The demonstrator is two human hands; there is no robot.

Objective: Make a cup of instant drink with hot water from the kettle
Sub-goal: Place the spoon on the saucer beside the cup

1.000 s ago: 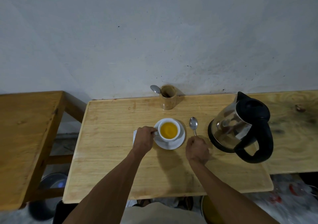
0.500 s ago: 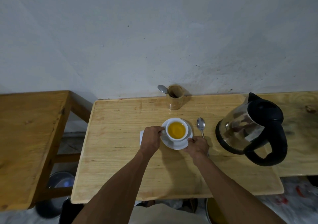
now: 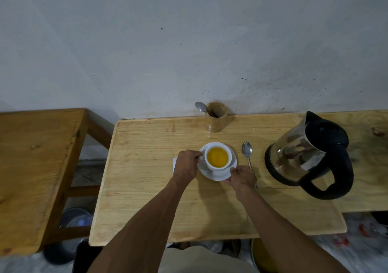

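On the pale wooden table [image 3: 147, 188], the left hand [image 3: 185, 164] pinches the handle of the small white ceramic cup [image 3: 218, 157], full of yellow-orange drink and sitting on its round white saucer [image 3: 218, 175]. The right hand [image 3: 241, 177] grips the saucer's near right rim, fingers closed on it. Just right lies a steel teaspoon [image 3: 247, 150], then the glass kettle with black handle [image 3: 308, 157], standing apart.

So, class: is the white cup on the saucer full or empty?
Filled, though not to the brim: the cup stands upright on its saucer with yellow-orange liquid covering its bottom, below the rim.
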